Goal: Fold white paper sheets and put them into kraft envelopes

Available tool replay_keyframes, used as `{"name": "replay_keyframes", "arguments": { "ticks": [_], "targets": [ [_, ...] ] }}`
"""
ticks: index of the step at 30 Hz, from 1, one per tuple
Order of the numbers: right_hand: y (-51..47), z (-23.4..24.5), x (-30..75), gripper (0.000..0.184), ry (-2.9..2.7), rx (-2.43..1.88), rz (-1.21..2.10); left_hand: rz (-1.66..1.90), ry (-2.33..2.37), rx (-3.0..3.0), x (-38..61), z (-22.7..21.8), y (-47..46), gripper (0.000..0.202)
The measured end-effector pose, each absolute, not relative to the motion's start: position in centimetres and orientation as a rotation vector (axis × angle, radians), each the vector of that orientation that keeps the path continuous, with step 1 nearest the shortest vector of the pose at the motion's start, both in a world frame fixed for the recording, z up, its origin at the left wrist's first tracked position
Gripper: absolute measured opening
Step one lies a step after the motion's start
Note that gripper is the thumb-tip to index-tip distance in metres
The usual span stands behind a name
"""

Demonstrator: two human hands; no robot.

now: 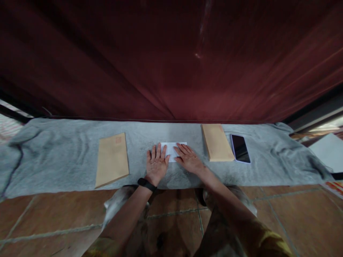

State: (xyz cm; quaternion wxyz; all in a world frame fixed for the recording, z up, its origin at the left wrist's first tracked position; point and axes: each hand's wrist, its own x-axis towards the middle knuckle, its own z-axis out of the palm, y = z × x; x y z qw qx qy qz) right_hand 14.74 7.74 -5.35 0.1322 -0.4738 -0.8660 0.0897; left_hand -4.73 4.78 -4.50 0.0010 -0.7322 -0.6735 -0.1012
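Observation:
A small white folded paper [171, 149] lies on a grey cloth [69, 142] spread over the floor. My left hand [156, 163] lies flat with its fingers stretched out over the paper's left end; a black band is on that wrist. My right hand [189, 157] lies flat too, fingers pressing the paper's right end. Neither hand grips anything.
A brown envelope [112, 159] lies to the left on the cloth. A stack of brown envelopes [216, 142] lies to the right, with a dark phone [240, 148] beside it. A dark red curtain [171, 60] hangs behind. Brown floor tiles [289, 214] lie in front.

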Motion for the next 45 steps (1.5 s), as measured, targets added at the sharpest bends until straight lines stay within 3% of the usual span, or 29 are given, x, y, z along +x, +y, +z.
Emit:
{"name": "replay_keyframes", "arguments": {
  "ticks": [21,45],
  "targets": [
    [9.4,-4.8,17.7,0.053,-2.560,-1.393,0.440,-0.392,-1.874,-2.369,-5.2,-3.1,4.2,0.053],
    [8.0,-4.6,13.5,0.050,-2.576,-1.318,0.289,-0.266,-2.101,-2.293,-7.0,-3.4,3.9,0.055]
  ]
}}
